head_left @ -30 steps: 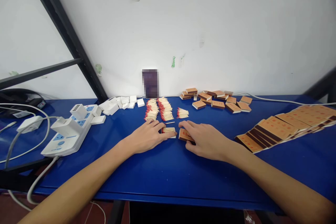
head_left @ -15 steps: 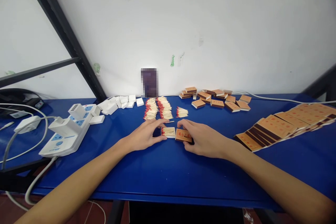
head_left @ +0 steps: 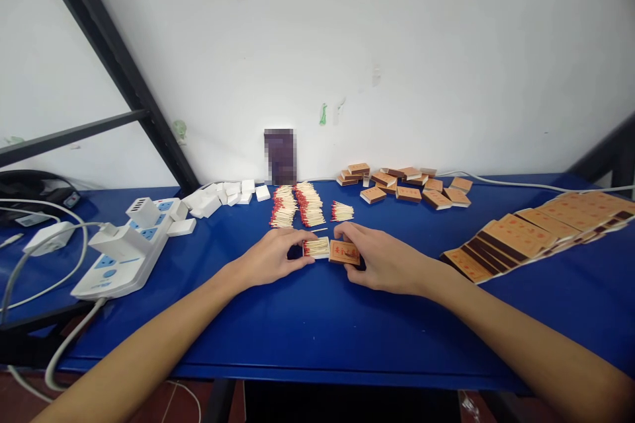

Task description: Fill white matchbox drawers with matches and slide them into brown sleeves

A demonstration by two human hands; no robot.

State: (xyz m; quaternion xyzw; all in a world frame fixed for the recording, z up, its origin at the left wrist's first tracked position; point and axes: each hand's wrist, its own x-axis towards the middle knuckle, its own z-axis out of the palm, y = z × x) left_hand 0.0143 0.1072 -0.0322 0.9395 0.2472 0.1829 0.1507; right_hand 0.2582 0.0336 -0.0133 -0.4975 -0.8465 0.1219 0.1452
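Note:
My left hand (head_left: 278, 256) grips the left end of a small white tray (head_left: 316, 248) filled with matches, their red heads to the left. Thumb and fingers of my right hand (head_left: 380, 258) hold an orange matchbox sleeve (head_left: 344, 252) by its right part. The tray's right end meets the sleeve's left opening. Behind the hands lie two long piles of matches (head_left: 284, 207) (head_left: 310, 205) and a smaller pile (head_left: 342, 211). A single match (head_left: 318, 230) lies just behind the tray.
Closed matchboxes (head_left: 408, 193) are heaped at the back right, and flat sleeves (head_left: 526, 234) fan out at the right. White trays (head_left: 206, 201) lie back left, near a power strip (head_left: 133, 258) with cables. A pixelated dark object (head_left: 280, 155) stands at the wall.
The tray and sleeve are nearly end to end as before, with the gap between them slightly smaller. Both hands keep their hold. The whole view has shifted slightly.

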